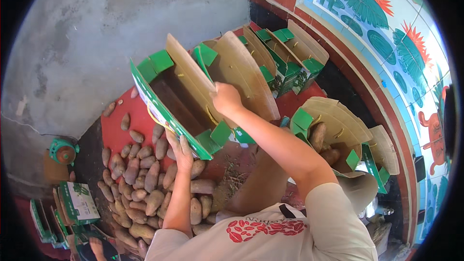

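An open cardboard carton (179, 97), green outside and brown inside, is tilted in front of me above the floor. My left hand (181, 149) supports its near green side from below, next to a yellow cord handle. With closed fingers, my right hand (226, 99) grips the edge of its raised brown flap. Nothing shows inside this carton. Below and left of it, many sweet potatoes (137, 183) lie in a loose heap on a red floor covering (115, 128).
Several open green cartons (295, 48) stand at the back right. A carton (338, 116) by my right knee holds sweet potatoes. More cartons (79, 202) and a person's limb (98, 249) show at lower left, near a green round device (64, 152). A grey wall (121, 14) rises behind.
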{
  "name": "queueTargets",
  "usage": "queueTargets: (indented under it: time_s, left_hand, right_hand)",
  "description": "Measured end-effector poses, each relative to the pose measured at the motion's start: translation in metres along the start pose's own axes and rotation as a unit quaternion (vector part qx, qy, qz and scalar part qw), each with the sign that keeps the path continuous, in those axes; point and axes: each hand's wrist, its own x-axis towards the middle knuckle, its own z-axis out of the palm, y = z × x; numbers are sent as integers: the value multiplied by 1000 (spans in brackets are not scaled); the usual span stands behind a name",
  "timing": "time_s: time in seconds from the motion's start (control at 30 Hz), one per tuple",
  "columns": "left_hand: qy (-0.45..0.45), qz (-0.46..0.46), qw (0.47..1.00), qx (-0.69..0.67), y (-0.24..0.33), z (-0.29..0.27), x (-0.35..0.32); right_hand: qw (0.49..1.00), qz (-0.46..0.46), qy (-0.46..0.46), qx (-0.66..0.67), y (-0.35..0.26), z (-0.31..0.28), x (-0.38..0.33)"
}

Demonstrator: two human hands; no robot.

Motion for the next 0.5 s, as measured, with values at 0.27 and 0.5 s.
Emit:
queueTargets:
  time_s: [0.27, 0.5]
  left_hand:
    - [-62, -280, 931, -226, -66, -10, 65]
    - [-164, -266, 948, -58, -98, 67, 86]
  right_hand:
    - [995, 63, -70, -29, 23, 41, 28]
    - [965, -9, -254, -68, 89, 24, -7]
